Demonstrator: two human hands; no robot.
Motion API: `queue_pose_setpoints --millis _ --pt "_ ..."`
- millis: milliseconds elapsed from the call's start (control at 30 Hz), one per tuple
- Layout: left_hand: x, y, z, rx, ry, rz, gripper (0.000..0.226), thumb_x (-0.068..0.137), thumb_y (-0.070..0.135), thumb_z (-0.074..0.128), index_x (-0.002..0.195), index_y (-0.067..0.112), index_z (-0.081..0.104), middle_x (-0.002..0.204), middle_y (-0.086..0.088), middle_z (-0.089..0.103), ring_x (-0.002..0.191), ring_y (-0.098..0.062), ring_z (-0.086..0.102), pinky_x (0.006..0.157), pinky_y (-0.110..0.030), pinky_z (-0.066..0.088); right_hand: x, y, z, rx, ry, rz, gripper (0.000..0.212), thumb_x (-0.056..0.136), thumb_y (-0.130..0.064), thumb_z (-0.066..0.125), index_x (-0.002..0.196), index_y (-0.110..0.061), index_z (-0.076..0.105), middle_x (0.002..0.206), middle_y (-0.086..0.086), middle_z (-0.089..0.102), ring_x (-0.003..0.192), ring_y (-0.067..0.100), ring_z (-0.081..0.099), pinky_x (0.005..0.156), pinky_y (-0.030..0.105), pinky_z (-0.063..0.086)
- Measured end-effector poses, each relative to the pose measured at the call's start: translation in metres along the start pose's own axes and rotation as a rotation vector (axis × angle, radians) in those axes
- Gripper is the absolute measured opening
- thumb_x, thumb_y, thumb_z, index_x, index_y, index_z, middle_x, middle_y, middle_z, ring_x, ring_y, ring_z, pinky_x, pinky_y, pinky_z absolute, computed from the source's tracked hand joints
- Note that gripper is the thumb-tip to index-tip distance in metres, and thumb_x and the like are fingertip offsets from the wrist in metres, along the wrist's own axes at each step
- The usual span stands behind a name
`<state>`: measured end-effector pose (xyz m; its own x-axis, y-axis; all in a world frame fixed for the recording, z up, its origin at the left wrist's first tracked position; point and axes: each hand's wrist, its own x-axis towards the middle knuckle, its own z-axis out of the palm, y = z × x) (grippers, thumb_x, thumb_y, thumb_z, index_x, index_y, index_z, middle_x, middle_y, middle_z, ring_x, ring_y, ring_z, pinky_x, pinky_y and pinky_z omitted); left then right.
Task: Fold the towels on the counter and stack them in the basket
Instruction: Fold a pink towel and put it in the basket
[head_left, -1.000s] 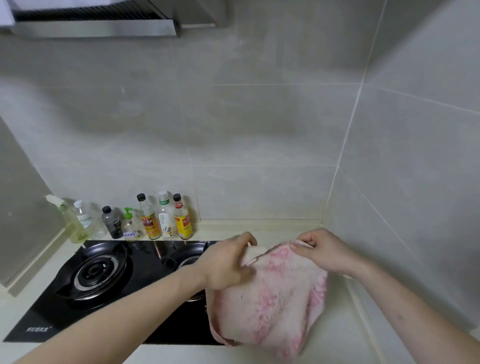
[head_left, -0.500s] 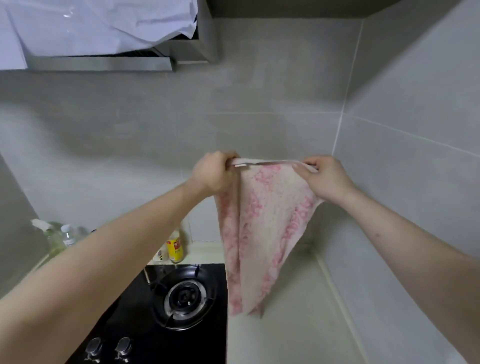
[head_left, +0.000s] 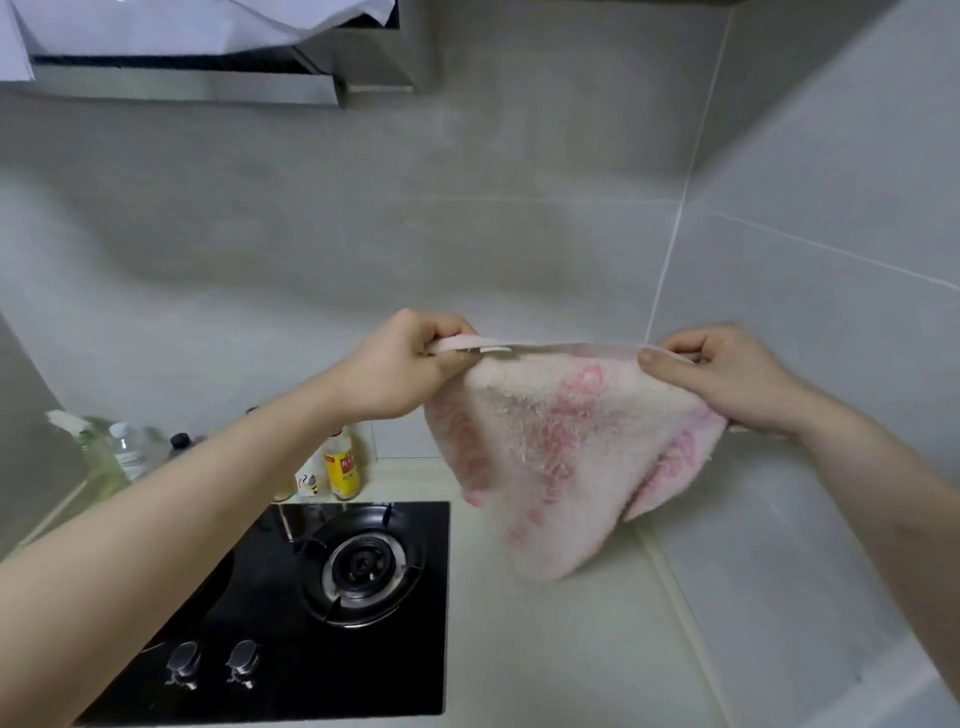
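While the fingers (head_left: 441, 332) of the left hand (head_left: 397, 364) were curled shut on one top corner of the towel (head_left: 550, 447), the right hand (head_left: 722, 369) had its thumb and fingers pinched on the other top corner. Hem pulled nearly straight between the two hands. Towel white with faded pink pattern; hung in the air in loose folds, narrowing to a point at the bottom. It was above the pale table (head_left: 545, 649), near the corner where the two tiled walls met; whether the low tip touched the surface could not be told. Left of the towel, set into the table: black gas hob (head_left: 311, 670), one burner (head_left: 363, 566) in clear view, two knobs at the front edge. Bottles (head_left: 340, 462) stood along the back wall behind the hob, partly hidden by the left forearm. Range hood (head_left: 182, 83) up top, left.
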<state>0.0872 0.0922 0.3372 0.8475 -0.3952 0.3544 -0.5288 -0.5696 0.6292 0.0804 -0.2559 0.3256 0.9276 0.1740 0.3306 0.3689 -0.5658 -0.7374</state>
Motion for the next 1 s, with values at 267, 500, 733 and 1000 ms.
queue_pose_setpoints --millis 267,500,733,1000 --pt "-0.118 -0.071 0.095 -0.154 -0.766 -0.189 0.04 0.103 0.036 0.06 0.068 0.018 0.05 0.066 0.007 0.039 0.062 -0.007 0.038 0.06 -0.028 0.033 -0.101 0.081 0.072 0.056 -0.762 0.426 0.043 0.085 -0.054 0.073 0.086 -0.011 0.074 0.076 0.001 0.06 0.071 0.016 0.05 0.062 0.034 0.034" --pt "-0.194 -0.12 0.156 -0.161 -0.952 -0.339 0.05 0.1 0.044 0.06 0.062 0.019 0.038 0.062 0.008 0.033 0.059 -0.007 0.034 0.061 -0.03 0.029 -0.185 0.129 0.158 -0.084 -1.064 0.531 0.023 0.089 -0.058 0.065 0.075 -0.041 0.072 0.074 -0.024 0.063 0.073 -0.01 0.054 0.073 0.019 0.044" --pt "-0.213 -0.157 0.157 -0.086 -0.924 -0.393 0.048 0.1 0.039 0.058 0.066 0.011 0.041 0.059 0.008 0.033 0.056 -0.006 0.035 0.057 -0.024 0.033 -0.22 0.132 0.195 -0.009 -0.927 0.666 0.022 0.093 -0.036 0.07 0.076 -0.023 0.067 0.069 -0.014 0.051 0.069 0.001 0.046 0.061 0.019 0.034" --pt "-0.095 -0.178 0.12 -0.118 -0.314 -0.4 0.041 0.1 0.039 0.06 0.071 0.011 0.058 0.061 0.006 0.053 0.061 -0.013 0.051 0.062 -0.028 0.04 -0.097 0.098 0.162 -0.41 -0.265 0.564 0.029 0.104 -0.021 0.048 0.077 -0.02 0.057 0.081 0.0 0.061 0.08 0.017 0.056 0.061 0.03 0.038"
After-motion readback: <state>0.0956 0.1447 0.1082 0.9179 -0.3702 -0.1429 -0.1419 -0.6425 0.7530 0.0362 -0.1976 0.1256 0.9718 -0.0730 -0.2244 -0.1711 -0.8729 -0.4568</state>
